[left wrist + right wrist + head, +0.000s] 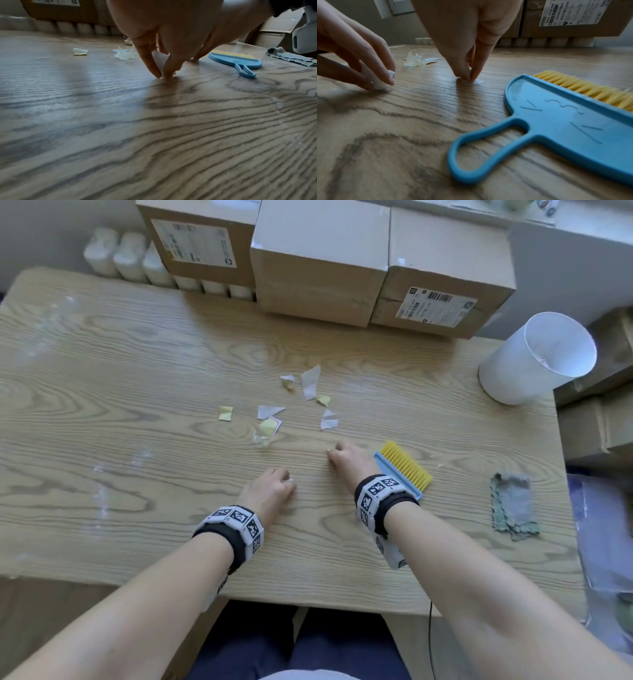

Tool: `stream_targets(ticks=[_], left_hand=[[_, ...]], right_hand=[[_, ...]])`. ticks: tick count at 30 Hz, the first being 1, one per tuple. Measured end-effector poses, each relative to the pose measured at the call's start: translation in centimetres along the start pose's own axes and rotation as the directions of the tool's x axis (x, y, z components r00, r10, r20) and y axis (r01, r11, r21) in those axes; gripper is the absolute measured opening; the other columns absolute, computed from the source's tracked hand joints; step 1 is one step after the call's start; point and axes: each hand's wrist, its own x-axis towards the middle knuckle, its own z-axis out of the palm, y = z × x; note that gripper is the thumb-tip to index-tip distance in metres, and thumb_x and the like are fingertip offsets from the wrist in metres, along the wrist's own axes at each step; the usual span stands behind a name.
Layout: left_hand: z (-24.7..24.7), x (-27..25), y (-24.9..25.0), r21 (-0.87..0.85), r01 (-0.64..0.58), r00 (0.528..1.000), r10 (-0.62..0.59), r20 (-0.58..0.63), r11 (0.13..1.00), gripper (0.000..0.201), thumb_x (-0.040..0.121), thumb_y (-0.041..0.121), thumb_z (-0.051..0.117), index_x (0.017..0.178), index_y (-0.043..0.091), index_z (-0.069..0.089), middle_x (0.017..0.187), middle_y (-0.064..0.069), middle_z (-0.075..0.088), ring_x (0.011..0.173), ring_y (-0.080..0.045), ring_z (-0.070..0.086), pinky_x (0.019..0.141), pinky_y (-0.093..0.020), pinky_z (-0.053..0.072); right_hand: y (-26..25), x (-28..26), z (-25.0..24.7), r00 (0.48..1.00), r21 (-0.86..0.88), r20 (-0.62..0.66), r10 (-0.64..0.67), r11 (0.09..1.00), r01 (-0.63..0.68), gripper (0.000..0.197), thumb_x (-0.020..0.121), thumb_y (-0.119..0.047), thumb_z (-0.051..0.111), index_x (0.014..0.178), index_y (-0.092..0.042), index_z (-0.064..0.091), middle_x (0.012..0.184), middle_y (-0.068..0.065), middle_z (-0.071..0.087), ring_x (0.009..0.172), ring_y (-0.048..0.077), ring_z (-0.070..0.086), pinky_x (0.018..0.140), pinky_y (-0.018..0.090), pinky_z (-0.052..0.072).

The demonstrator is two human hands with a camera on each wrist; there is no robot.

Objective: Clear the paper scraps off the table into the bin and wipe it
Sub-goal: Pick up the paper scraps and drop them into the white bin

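Several white and yellow paper scraps (270, 411) lie scattered mid-table. My left hand (289, 484) is down on the wooden table (137, 405) and pinches a small white scrap (382, 83) between thumb and fingers. My right hand (330, 455), just to its right, pinches another small white scrap (478, 81) against the tabletop; in the right wrist view its fingertips (471, 79) press on the scrap. The white bin (537, 357) stands at the table's far right corner. A grey cloth (513, 505) lies flat near the right edge.
A blue brush with yellow bristles (404, 467) lies right beside my right wrist. Cardboard boxes (318, 268) and white bottles (130, 256) line the back edge. More boxes stand off the right side. White smears mark the left half of the table.
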Motion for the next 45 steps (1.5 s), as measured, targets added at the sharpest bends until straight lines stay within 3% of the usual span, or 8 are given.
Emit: stream_targets(ticks=[2,11,15,21,26,35,40,45], left_hand=[[-0.6,0.1,0.3,-0.012,0.016,1.0,-0.015,0.022,1.0,0.031,0.091,0.007,0.044,0.118,0.015,0.055,0.124,-0.008,0.046,0.117,-0.022,0.042,0.082,-0.037,0.049],[-4.7,3.8,3.5,-0.049,-0.101,0.984,0.092,-0.151,0.994,0.043,0.077,-0.015,0.049,0.109,0.009,0.063,0.105,-0.016,0.057,0.101,-0.031,0.055,0.068,-0.043,0.053],[-8.9,7.8,9.1,0.024,-0.177,0.973,0.179,-0.146,0.984,0.047,0.082,-0.013,0.042,0.119,0.012,0.057,0.118,-0.011,0.051,0.11,-0.029,0.049,0.074,-0.041,0.049],[-15.1,14.9,19.0,0.162,-0.306,0.916,0.337,-0.22,0.938,0.047,0.083,-0.014,0.039,0.12,0.011,0.055,0.119,-0.01,0.05,0.109,-0.027,0.047,0.08,-0.039,0.05],[-18.8,21.3,26.7,0.181,-0.358,0.882,0.395,-0.255,0.916,0.04,0.085,-0.008,0.043,0.118,0.011,0.055,0.116,-0.012,0.05,0.105,-0.029,0.047,0.079,-0.043,0.05],[-18.9,28.4,34.0,0.148,-0.334,0.913,0.359,-0.194,0.931,0.044,0.081,-0.012,0.043,0.121,0.006,0.048,0.128,-0.014,0.044,0.118,-0.029,0.041,0.09,-0.045,0.048],[-17.7,28.6,34.5,0.179,-0.321,0.936,0.34,-0.089,0.93,0.065,0.084,-0.008,0.046,0.143,0.016,0.029,0.153,-0.008,0.021,0.139,-0.024,0.023,0.107,-0.041,0.038],[-17.7,27.3,33.1,0.272,-0.304,0.919,0.356,-0.169,0.913,0.049,0.085,0.0,0.046,0.132,0.013,0.042,0.142,-0.009,0.037,0.132,-0.026,0.033,0.1,-0.039,0.043]], right_hand=[[0.5,-0.2,0.4,1.0,0.01,-0.004,0.011,1.0,-0.011,0.02,0.083,0.009,0.046,0.096,-0.002,0.055,0.094,0.013,0.051,0.082,0.027,0.053,0.065,0.032,0.035],[5.2,-1.6,-4.3,0.981,0.235,-0.142,0.134,0.967,-0.098,0.027,0.082,0.003,0.047,0.099,-0.009,0.066,0.102,0.017,0.06,0.092,0.034,0.059,0.066,0.031,0.033],[10.4,-3.0,-8.8,0.938,0.301,-0.254,0.235,0.941,-0.155,0.027,0.084,0.002,0.048,0.099,-0.009,0.068,0.101,0.016,0.062,0.092,0.033,0.06,0.066,0.027,0.03],[19.8,-5.2,-15.1,0.86,0.386,-0.353,0.368,0.895,-0.224,0.024,0.086,-0.002,0.049,0.098,-0.01,0.068,0.103,0.013,0.064,0.096,0.034,0.061,0.077,0.032,0.046],[27.5,-5.8,-18.5,0.817,0.382,-0.377,0.436,0.877,-0.291,0.022,0.086,-0.005,0.051,0.101,-0.007,0.067,0.106,0.016,0.063,0.1,0.033,0.058,0.076,0.031,0.04],[35.9,-3.9,-18.4,0.843,0.375,-0.31,0.44,0.871,-0.317,0.033,0.087,0.001,0.042,0.11,-0.011,0.063,0.115,0.01,0.059,0.107,0.03,0.056,0.083,0.032,0.045],[36.9,-3.9,-17.9,0.876,0.347,-0.309,0.369,0.902,-0.257,0.045,0.086,0.005,0.043,0.124,-0.014,0.056,0.128,0.003,0.055,0.115,0.025,0.055,0.092,0.03,0.045],[36.3,-4.1,-18.4,0.877,0.306,-0.3,0.374,0.909,-0.283,0.04,0.093,-0.01,0.044,0.131,-0.017,0.052,0.138,0.005,0.049,0.123,0.025,0.052,0.099,0.036,0.045]])
